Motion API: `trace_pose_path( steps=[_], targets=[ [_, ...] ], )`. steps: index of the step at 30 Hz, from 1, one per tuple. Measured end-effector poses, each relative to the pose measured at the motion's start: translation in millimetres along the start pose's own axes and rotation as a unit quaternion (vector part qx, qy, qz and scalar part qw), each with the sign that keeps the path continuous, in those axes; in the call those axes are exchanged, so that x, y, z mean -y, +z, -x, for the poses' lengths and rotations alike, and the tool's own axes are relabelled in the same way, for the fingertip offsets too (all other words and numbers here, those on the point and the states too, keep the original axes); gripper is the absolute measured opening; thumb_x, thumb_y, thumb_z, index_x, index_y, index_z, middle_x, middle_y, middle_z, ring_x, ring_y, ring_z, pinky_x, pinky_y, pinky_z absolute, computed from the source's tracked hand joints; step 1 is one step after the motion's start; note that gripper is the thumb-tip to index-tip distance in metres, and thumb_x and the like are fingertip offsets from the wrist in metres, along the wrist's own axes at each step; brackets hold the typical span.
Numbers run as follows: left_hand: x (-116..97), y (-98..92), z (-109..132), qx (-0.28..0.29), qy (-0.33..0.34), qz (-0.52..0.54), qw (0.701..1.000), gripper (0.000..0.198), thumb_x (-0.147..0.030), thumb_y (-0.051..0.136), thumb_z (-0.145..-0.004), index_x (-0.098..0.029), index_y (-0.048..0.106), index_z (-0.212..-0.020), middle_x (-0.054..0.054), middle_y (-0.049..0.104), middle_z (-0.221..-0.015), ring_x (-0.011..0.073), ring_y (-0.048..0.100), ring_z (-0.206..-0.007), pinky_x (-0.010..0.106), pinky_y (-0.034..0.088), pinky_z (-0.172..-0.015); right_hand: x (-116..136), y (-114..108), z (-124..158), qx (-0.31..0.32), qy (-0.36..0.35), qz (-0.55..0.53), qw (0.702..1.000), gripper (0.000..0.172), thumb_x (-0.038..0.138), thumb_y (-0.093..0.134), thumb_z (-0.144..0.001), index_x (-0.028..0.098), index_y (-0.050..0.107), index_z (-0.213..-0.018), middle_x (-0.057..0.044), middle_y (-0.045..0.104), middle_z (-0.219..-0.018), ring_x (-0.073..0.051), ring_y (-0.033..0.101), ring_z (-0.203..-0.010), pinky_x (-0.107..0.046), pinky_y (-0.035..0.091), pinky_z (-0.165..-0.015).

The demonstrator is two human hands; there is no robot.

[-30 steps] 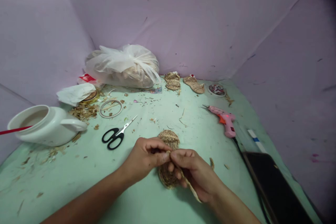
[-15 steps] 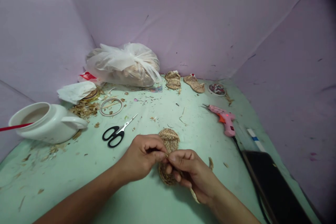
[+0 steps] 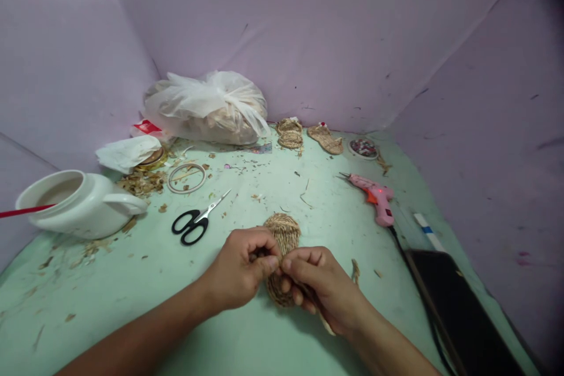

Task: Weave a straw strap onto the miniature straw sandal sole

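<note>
A small woven straw slipper sole [image 3: 282, 230] lies on the green table under my hands, its middle covered by my fingers. My left hand [image 3: 247, 264] is closed in a pinch at the slipper's left side, fingertips on a thin straw strand that is mostly hidden. My right hand [image 3: 321, 276] pinches close beside it, thumb and forefinger almost meeting the left fingertips. From beneath the right palm a pale end of the straw strand [image 3: 326, 324] sticks out.
Black-handled scissors [image 3: 200, 220] lie left of my hands. To the right are a pink glue gun [image 3: 376, 197] and a dark phone-like slab [image 3: 458, 311]. A white jug [image 3: 83, 205], tape ring [image 3: 187, 178], plastic bag [image 3: 211, 108], finished slippers [image 3: 325, 138] and bead dish [image 3: 363, 148] stand farther out.
Both hands stay pinched over the slipper. The fingertips have drawn slightly apart, and the whole view has shifted a little.
</note>
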State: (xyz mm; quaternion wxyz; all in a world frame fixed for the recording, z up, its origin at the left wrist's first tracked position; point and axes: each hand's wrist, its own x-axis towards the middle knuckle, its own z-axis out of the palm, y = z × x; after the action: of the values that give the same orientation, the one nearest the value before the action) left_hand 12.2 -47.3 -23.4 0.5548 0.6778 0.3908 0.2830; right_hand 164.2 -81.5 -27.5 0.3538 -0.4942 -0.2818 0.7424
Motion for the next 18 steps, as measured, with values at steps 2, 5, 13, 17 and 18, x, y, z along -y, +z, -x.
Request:
trace_pose_path(
  steps=[2,5,13,17,18],
  targets=[
    [-1.7,-0.7,-0.1,0.001,-0.012,-0.026,1.000,0.013,-0.023,0.049,-0.070,-0.015,0.051,-0.060,0.001,0.051,-0.061,0.0119,0.046,-0.057,0.025,0.036,-0.054,-2.0,0.1,0.1,-0.001,-0.010,0.034,0.999,0.023,0.031,0.063,-0.063,0.011,0.061,-0.053,-0.001,0.058,-0.048,-0.005,0.045,-0.035,-0.014,0.029,-0.028],
    [-6.3,1.1,0.3,-0.008,-0.036,-0.077,0.996,0.012,-0.021,0.050,-0.069,-0.015,0.052,-0.058,0.000,0.050,-0.059,0.0110,0.044,-0.057,0.023,0.035,-0.053,-5.9,0.3,-0.7,-0.018,-0.038,0.082,0.996,0.024,0.030,0.062,-0.065,0.012,0.060,-0.051,0.001,0.054,-0.043,-0.006,0.044,-0.034,-0.016,0.034,-0.031],
    [-13.4,-46.8,-0.7,-0.156,-0.045,-0.359,0.919,0.020,-0.026,0.045,-0.076,-0.018,0.061,-0.086,0.005,0.066,-0.081,0.0182,0.059,-0.073,0.028,0.042,-0.067,2.0,1.0,-1.2,-0.105,-0.072,-0.048,0.991,0.024,0.034,0.067,-0.065,0.011,0.063,-0.061,0.001,0.056,-0.048,-0.004,0.043,-0.034,-0.016,0.037,-0.034],
    [-4.5,-87.8,-5.0,-0.162,-0.192,-0.578,0.776,0.021,-0.029,0.042,-0.075,-0.019,0.060,-0.071,0.009,0.065,-0.069,0.0272,0.060,-0.067,0.030,0.035,-0.052,6.8,1.7,-1.1,-0.132,-0.079,-0.078,0.985,0.026,0.035,0.070,-0.060,0.010,0.063,-0.062,0.001,0.057,-0.048,-0.005,0.044,-0.034,-0.017,0.038,-0.035],
    [-3.0,-90.7,-5.7,-0.160,-0.202,-0.581,0.772,0.022,-0.030,0.041,-0.075,-0.019,0.060,-0.070,0.009,0.065,-0.069,0.0271,0.060,-0.066,0.030,0.034,-0.051,6.6,1.7,-1.3,-0.133,-0.081,-0.079,0.985,0.026,0.035,0.070,-0.060,0.010,0.063,-0.062,0.001,0.056,-0.048,-0.005,0.044,-0.034,-0.017,0.037,-0.035]
  ],
)
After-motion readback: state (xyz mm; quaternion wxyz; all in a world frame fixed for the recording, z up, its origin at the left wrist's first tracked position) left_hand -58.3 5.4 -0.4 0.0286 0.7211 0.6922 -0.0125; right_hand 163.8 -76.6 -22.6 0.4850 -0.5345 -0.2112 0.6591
